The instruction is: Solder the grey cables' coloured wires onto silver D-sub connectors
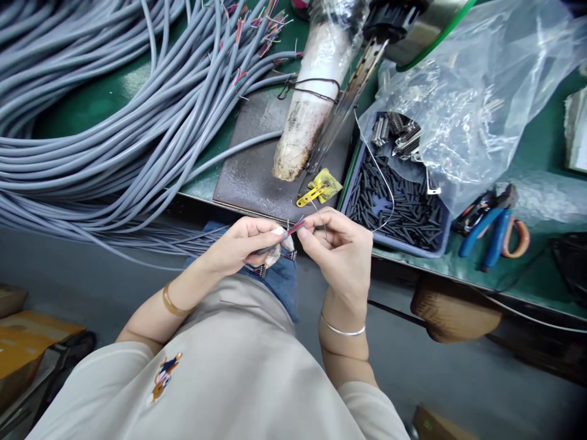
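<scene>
My left hand (243, 244) is closed on the end of a grey cable, whose stripped red and blue wires (296, 227) stick out between my hands. My right hand (342, 244) pinches at those wire tips with thumb and forefinger; a thin wire (389, 201) loops up from it over the tray. Both hands hover just in front of the bench edge, over my lap. Small metal connectors (275, 260) hang below my left hand.
A big bundle of grey cables (114, 122) covers the left of the green bench. A dark metal plate (257, 159) carries a wrapped tool (312, 98). A blue tray (440, 247) holds several black sleeves beside a plastic bag (481, 91). Blue pliers (490, 229) lie to the right.
</scene>
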`<state>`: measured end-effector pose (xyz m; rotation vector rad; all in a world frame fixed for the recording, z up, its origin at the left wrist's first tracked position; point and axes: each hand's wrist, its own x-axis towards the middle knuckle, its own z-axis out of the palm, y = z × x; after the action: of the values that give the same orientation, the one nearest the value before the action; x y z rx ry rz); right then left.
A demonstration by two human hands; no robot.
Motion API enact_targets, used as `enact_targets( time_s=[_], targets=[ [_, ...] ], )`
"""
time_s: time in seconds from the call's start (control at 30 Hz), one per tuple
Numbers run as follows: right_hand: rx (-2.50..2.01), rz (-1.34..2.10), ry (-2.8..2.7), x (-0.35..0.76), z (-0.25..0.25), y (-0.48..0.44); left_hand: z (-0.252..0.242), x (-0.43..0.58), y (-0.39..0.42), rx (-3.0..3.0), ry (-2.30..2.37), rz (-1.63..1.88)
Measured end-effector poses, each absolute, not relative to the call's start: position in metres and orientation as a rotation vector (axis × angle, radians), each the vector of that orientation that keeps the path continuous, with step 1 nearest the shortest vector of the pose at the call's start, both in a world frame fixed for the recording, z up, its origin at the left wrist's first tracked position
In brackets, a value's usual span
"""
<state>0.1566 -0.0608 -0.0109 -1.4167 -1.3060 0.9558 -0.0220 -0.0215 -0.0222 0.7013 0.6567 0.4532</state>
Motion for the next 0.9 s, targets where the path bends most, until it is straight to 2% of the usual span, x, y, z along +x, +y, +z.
enact_targets(
  time_s=[0.17,0.37,0.53,0.63,0.9],
  targets=[
    [-1.451,0.915,-1.402,0.157,-0.011,-0.068,-0.018,-0.026,-0.02,0.669,0.653,0.524],
    [-1.412,0.363,-1.438,0.164,-0.02,-0.075,-0.017,-0.032,-0.017,0.598,0.606,0.488],
    [-1.357,0.21,-1.713,0.166,-0.022,-0.073,-0.019,-0.033,-0.017,0.6,0.586,0.464],
    [-1.353,0.248,-1.738,0.164,-0.021,-0.071,-0.019,-0.033,-0.018,0.608,0.593,0.449],
    [-1.389,0.678,-1.449,0.154,-0.016,-0.071,-0.013,-0.025,-0.023,0.701,0.668,0.551]
  ],
)
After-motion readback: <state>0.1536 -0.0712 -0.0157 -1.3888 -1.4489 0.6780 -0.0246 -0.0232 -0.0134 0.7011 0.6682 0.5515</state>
